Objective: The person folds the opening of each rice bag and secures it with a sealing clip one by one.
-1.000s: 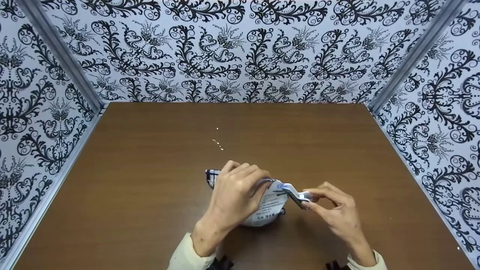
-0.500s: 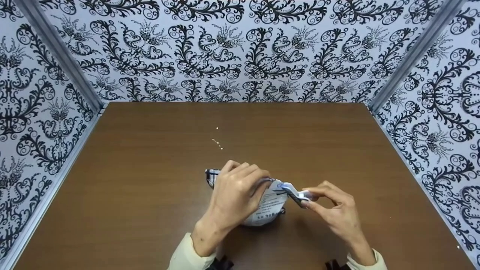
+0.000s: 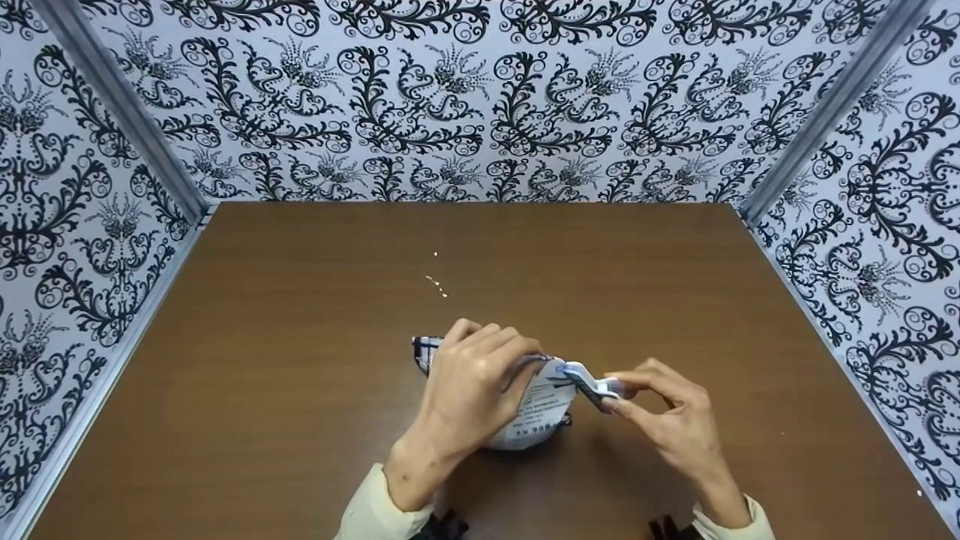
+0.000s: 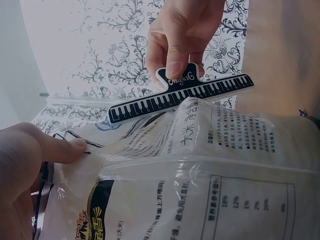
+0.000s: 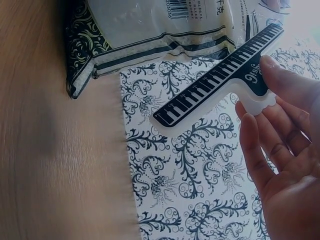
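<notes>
A clear plastic bag of rice (image 3: 536,420) with black printing lies near the front middle of the table. My left hand (image 3: 476,382) grips its top edge, thumb (image 4: 70,147) on the near face in the left wrist view. Between the thumb and fingers of my right hand (image 3: 675,416) are the handles of a wide clip (image 4: 182,95), black and white with a piano-key pattern. The clip's long bar (image 5: 220,75) runs along the bag's upper edge, overlapping it in the left wrist view. Part of the bag is hidden behind my left hand in the head view.
Several small white grains (image 3: 436,283) are scattered on the brown table (image 3: 300,315) beyond the bag. Another white speck (image 3: 919,493) is at the right edge. Patterned black-and-white walls (image 3: 480,105) with grey metal posts (image 3: 825,112) enclose the back and sides.
</notes>
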`<state>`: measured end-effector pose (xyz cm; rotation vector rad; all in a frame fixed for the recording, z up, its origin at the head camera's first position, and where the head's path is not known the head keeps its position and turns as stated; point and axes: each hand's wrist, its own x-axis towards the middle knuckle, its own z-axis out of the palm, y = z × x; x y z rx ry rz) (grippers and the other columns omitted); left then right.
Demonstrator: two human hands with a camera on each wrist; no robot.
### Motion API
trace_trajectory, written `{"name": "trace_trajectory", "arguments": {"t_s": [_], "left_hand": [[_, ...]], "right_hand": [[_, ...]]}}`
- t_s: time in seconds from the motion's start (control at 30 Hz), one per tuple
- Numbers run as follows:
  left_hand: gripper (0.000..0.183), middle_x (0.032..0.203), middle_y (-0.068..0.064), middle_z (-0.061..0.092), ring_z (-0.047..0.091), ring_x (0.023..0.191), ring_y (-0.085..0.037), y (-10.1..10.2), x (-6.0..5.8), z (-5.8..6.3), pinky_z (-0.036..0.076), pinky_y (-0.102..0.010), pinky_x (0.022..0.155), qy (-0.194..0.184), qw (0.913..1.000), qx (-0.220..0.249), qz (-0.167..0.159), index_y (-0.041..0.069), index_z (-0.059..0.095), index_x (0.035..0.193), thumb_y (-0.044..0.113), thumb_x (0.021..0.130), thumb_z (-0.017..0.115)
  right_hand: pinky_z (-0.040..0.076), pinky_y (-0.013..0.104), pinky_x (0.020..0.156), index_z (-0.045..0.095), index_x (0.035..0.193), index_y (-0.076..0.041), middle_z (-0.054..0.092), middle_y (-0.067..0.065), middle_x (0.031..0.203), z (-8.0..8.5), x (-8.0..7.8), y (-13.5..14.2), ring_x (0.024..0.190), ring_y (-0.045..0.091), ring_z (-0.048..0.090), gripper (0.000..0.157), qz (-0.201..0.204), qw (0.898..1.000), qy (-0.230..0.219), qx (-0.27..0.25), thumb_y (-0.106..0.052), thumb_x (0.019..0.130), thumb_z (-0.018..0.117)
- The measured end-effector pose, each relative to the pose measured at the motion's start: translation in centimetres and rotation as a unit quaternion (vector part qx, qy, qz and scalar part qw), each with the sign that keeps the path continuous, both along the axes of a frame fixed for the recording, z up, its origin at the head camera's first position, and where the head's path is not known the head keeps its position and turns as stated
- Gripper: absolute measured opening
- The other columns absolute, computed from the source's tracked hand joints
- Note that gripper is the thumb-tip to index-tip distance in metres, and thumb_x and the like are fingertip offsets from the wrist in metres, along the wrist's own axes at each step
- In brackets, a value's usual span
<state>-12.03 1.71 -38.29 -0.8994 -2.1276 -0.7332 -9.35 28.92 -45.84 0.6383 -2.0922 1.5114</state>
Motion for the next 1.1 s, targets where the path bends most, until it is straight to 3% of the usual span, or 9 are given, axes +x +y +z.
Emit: {"name": "trace_trajectory", "arguments": {"t_s": [1.1], "left_hand": [[0.006,0.083,0.012,0.075,0.065,0.074,-0.007,0.11,0.02,0.02,0.046,-0.028,0.077,0.008,1.0000,0.001,0.003,0.019,0.079,0.094,0.019,0.089,0.082]], "right_hand": [[0.056,0.019,0.081,0.077,0.105,0.006,0.070,0.009,0.087,0.68,-0.10,-0.57,0.083,0.013,0.066,0.041,0.015,1.000,0.004,-0.020,0.023,0.068,0.082]]}}
